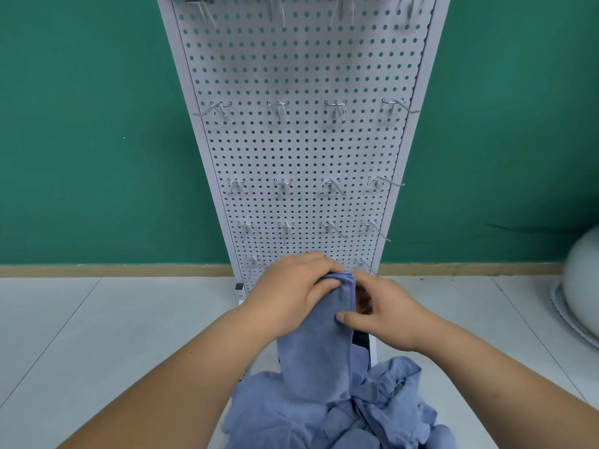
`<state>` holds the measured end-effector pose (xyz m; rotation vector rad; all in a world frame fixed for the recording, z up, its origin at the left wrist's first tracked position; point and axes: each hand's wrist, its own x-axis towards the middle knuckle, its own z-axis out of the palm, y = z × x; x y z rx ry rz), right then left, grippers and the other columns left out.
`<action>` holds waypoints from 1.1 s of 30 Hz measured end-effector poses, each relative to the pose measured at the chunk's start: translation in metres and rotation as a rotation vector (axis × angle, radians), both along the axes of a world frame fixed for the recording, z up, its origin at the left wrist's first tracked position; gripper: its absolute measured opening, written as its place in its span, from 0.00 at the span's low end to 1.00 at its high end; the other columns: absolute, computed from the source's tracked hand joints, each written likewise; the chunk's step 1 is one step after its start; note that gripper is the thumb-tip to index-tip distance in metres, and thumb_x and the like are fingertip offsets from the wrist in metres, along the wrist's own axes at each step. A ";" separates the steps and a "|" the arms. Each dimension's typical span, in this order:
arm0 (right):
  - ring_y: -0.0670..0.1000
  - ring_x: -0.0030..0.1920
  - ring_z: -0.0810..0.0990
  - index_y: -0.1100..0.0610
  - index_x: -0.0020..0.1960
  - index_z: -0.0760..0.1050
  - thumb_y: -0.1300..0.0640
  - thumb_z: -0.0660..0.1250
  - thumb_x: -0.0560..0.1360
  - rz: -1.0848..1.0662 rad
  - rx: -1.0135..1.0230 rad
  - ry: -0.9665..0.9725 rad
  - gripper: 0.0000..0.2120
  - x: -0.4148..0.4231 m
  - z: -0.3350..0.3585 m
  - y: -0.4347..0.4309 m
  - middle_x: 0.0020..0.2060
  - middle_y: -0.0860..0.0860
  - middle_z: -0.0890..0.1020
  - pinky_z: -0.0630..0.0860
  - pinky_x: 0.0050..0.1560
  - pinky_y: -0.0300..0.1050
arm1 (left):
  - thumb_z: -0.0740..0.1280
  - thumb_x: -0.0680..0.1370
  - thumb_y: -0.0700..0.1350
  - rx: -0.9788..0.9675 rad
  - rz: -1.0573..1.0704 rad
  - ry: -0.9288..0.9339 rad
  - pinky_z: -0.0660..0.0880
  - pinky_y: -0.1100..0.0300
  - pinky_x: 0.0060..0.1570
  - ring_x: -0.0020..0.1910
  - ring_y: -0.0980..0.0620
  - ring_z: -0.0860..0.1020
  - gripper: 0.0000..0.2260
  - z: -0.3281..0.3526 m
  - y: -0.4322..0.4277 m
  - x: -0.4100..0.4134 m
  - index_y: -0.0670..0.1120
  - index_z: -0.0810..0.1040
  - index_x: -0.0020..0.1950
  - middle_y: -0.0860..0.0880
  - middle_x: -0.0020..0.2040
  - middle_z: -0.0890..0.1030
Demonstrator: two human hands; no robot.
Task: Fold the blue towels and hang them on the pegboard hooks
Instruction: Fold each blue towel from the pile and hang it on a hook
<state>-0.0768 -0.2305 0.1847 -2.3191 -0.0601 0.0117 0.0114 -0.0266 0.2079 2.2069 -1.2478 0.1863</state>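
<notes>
Head-worn camera looks forward and down, close over the hands, facing the pegboard.

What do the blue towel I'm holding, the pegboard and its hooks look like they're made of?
The towel: soft matte cloth, probably microfibre, since it drapes limply with a fine nap. The pegboard: likely painted sheet metal, smooth off-white with evenly punched round holes. The hooks: bare steel wire, judging by thin silver glints.

Clasped top edge of folded blue towel with left grip; pinched its side with right grip. Held above heap of blue towels, before white pegboard carrying rows of metal hooks.
</notes>
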 end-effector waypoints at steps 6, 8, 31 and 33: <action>0.46 0.42 0.82 0.48 0.50 0.80 0.43 0.76 0.73 0.026 -0.293 0.085 0.12 0.004 -0.008 -0.016 0.41 0.45 0.85 0.81 0.47 0.49 | 0.68 0.84 0.46 -0.235 0.069 0.124 0.73 0.65 0.60 0.58 0.60 0.79 0.08 0.012 0.011 0.009 0.53 0.83 0.62 0.61 0.55 0.82; 0.46 0.37 0.78 0.49 0.42 0.74 0.43 0.76 0.73 0.021 -0.450 0.116 0.14 0.006 -0.010 -0.024 0.36 0.45 0.80 0.77 0.40 0.45 | 0.69 0.83 0.44 -0.334 0.146 0.217 0.73 0.68 0.60 0.58 0.62 0.80 0.09 0.016 0.017 0.015 0.54 0.84 0.61 0.62 0.55 0.83; 0.53 0.42 0.76 0.44 0.55 0.74 0.53 0.67 0.83 -0.642 0.429 -0.273 0.05 0.000 0.038 -0.068 0.44 0.56 0.81 0.74 0.46 0.55 | 0.68 0.83 0.54 -0.759 0.616 0.824 0.73 0.53 0.44 0.41 0.49 0.77 0.12 0.015 0.044 0.052 0.47 0.82 0.48 0.47 0.43 0.82; 0.52 0.42 0.77 0.46 0.59 0.75 0.52 0.69 0.83 -0.665 0.532 -0.278 0.06 0.000 0.042 -0.065 0.43 0.55 0.81 0.72 0.46 0.52 | 0.68 0.83 0.55 -0.770 0.610 0.904 0.75 0.52 0.45 0.41 0.49 0.78 0.13 0.015 0.041 0.051 0.46 0.82 0.48 0.49 0.43 0.82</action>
